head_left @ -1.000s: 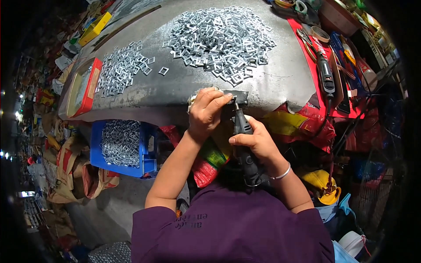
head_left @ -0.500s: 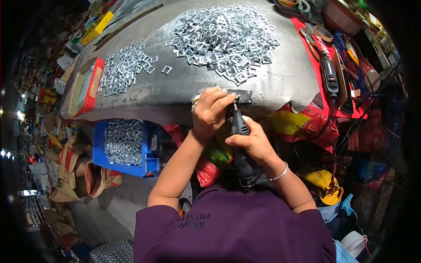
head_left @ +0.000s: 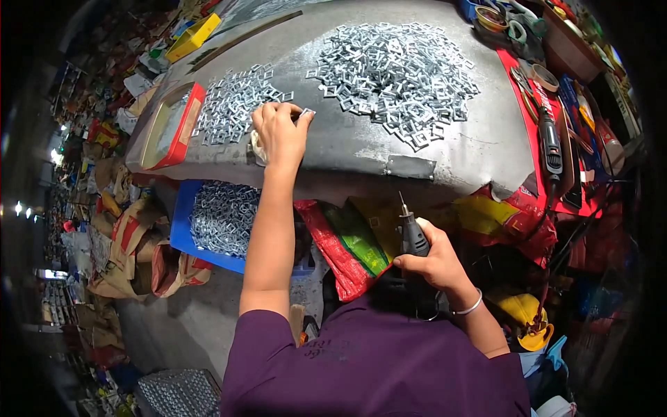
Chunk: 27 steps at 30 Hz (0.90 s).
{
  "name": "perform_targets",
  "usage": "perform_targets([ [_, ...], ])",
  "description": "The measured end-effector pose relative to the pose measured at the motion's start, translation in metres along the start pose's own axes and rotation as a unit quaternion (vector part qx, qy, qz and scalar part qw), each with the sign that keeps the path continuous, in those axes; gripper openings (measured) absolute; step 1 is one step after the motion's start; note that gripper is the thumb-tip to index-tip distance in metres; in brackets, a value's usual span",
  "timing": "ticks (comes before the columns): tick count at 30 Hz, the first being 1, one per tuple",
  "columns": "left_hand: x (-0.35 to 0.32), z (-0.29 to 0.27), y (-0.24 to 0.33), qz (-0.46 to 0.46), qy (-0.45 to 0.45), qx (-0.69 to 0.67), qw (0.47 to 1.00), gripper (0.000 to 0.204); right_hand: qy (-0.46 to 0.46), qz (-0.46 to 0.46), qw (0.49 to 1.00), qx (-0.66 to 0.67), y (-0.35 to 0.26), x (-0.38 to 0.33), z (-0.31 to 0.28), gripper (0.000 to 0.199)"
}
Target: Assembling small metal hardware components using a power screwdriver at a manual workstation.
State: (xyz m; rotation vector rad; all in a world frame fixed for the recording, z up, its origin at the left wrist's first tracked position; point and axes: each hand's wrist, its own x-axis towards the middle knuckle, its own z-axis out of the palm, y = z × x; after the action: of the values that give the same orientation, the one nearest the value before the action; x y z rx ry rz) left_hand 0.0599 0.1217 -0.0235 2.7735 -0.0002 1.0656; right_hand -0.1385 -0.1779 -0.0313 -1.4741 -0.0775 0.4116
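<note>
Left hand point(head_left: 279, 133) fingers pinch one buckle point(head_left: 306, 112) beside small pile point(head_left: 233, 103); right hand point(head_left: 432, 260) grips grinder point(head_left: 413, 236) (idle). Big pile point(head_left: 396, 75) left undone.

Shiny silver metal buckles point(head_left: 399, 73) heaped on a dull, scuffed grey metal bench point(head_left: 347, 149); matt black plastic rotary tool point(head_left: 415, 240); glossy blue plastic tray point(head_left: 182, 226).

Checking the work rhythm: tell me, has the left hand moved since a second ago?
Yes. The left hand has gone from the table's near edge up-left to the smaller buckle pile.
</note>
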Motion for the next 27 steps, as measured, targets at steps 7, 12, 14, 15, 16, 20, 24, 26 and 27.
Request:
perform_targets([
  [7, -0.011, -0.027, 0.062, -0.017, -0.026, -0.244, 0.969, 0.016, 0.04, 0.036, 0.997, 0.062, -0.011, -0.007, -0.012, 0.045],
  [12, -0.062, -0.03, 0.126, 0.143, 0.019, -0.432, 0.89, 0.021, 0.036, 0.015, 0.998, 0.052, -0.002, -0.002, -0.012, 0.044],
  [14, -0.072, -0.026, 0.127, 0.159, 0.013, -0.469, 0.868, 0.021, 0.035, 0.006, 0.998, 0.043, -0.003, 0.001, -0.012, 0.044],
  [15, -0.072, -0.026, 0.124, 0.164, 0.007, -0.479, 0.862, 0.021, 0.036, 0.02, 0.997, 0.066, -0.004, 0.003, -0.011, 0.043],
  [16, -0.072, -0.027, 0.123, 0.165, 0.006, -0.481, 0.861, 0.021, 0.034, 0.032, 0.995, 0.091, -0.006, 0.006, -0.009, 0.043],
  [20, -0.074, -0.027, 0.12, 0.19, 0.012, -0.473, 0.86, 0.024, 0.032, 0.053, 0.989, 0.138, -0.009, 0.018, -0.001, 0.043],
  [24, -0.075, -0.024, 0.119, 0.209, 0.012, -0.468, 0.859, 0.028, 0.045, 0.045, 0.989, 0.133, -0.011, 0.026, 0.003, 0.043],
  [26, -0.075, -0.025, 0.118, 0.213, 0.016, -0.457, 0.864, 0.028, 0.048, 0.065, 0.986, 0.146, -0.019, 0.026, 0.004, 0.044],
  [27, -0.075, -0.026, 0.118, 0.214, 0.018, -0.451, 0.866, 0.028, 0.05, 0.076, 0.984, 0.153, -0.023, 0.025, 0.004, 0.044],
])
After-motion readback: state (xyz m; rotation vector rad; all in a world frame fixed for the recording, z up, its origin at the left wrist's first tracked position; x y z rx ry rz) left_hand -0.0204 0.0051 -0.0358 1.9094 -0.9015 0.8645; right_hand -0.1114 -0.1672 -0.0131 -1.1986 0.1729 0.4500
